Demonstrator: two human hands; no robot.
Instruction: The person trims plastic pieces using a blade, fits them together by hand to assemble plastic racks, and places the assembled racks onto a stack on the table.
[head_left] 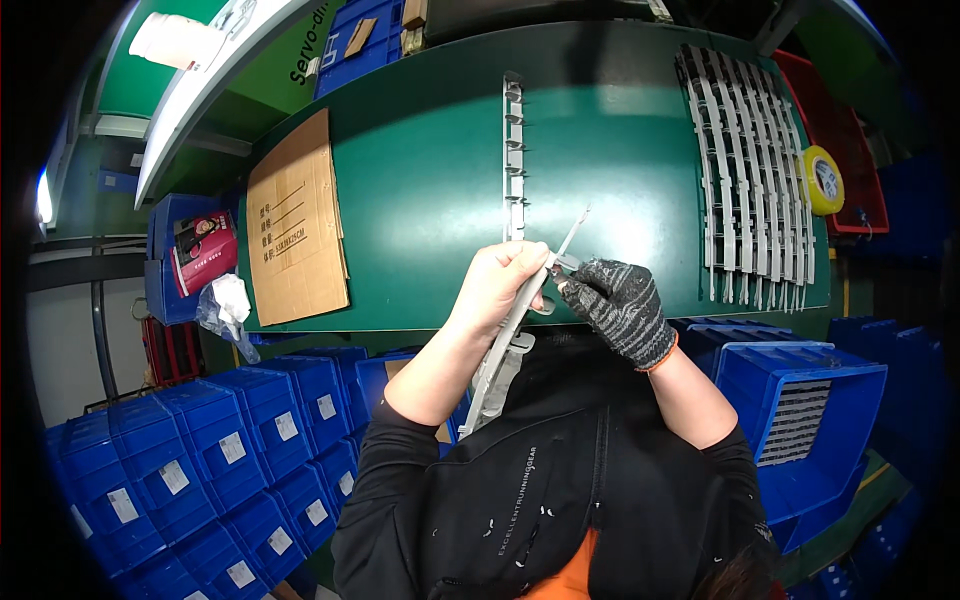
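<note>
Strip in hand (508,335): long, gray, with curved tabs, slanting from the worker's fingers down against the black jacket (530,480), just off the near edge of the table.
Left hand (505,285): bare, clasping that strip near its upper end, thumb on top.
Right hand (622,305): in a gray knit glove, fingers curled in at the same end; from where I stand I can't tell what they pinch.
Green tabletop (420,180): a tabbed strip (514,150) lies straight ahead; cardboard sheet (297,220) to the left, rows of gray strips (755,180) to the right.
Tape roll (823,180): yellow, beside those rows.
</note>
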